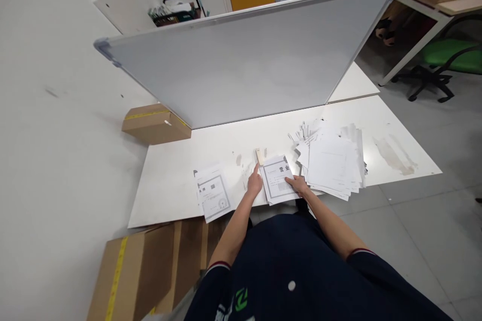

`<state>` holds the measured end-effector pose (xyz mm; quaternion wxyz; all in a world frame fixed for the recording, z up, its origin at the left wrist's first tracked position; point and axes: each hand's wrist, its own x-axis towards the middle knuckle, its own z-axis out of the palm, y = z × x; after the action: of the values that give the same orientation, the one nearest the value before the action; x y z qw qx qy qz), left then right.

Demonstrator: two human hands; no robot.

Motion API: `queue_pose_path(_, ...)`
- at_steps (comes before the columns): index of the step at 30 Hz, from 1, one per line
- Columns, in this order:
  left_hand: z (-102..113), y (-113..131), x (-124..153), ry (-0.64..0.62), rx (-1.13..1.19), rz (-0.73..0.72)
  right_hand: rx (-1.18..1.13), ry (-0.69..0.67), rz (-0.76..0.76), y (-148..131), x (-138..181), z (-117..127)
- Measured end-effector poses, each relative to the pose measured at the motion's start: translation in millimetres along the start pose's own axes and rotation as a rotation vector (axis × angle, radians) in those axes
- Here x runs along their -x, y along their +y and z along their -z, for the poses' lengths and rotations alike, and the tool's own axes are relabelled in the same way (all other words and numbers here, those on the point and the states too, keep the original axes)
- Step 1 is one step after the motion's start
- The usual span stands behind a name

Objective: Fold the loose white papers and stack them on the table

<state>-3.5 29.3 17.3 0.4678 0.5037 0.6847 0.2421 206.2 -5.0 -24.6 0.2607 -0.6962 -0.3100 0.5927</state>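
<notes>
A printed document with a grey border point(277, 178) lies on the white board point(169, 185) right in front of me. My left hand point(254, 183) rests at its left edge, index finger stretched forward toward a small beige block point(259, 156). My right hand point(298, 184) lies flat on the sheet's lower right corner, fingers spread. A small stack of similar printed sheets point(211, 194) sits to the left. To the right lies a big loose pile of white papers point(332, 160).
A large whiteboard point(248, 60) leans upright behind the work surface. Cardboard boxes sit at the left point(155, 123) and near my legs point(146, 266). A green office chair point(448, 60) and a desk stand at the far right on grey floor tiles.
</notes>
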Motion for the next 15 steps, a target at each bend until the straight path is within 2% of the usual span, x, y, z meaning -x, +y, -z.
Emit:
queue_pose_path(5, -0.1, 4.3, -8.5, 0.007, 0.029, 0.082, -0.008, 0.008, -0.031, -1.5, 2.5, 0.8)
queue_pose_path(9, 1.3, 3.2, -10.6, -0.022, 0.012, 0.076, -0.003, 0.019, -0.024, -3.4, 4.7, -0.5)
queue_pose_path(15, 0.6, 0.4, -0.1, -0.005, 0.086, 0.126, -0.022, 0.001, -0.014, -5.5, 9.9, 1.6)
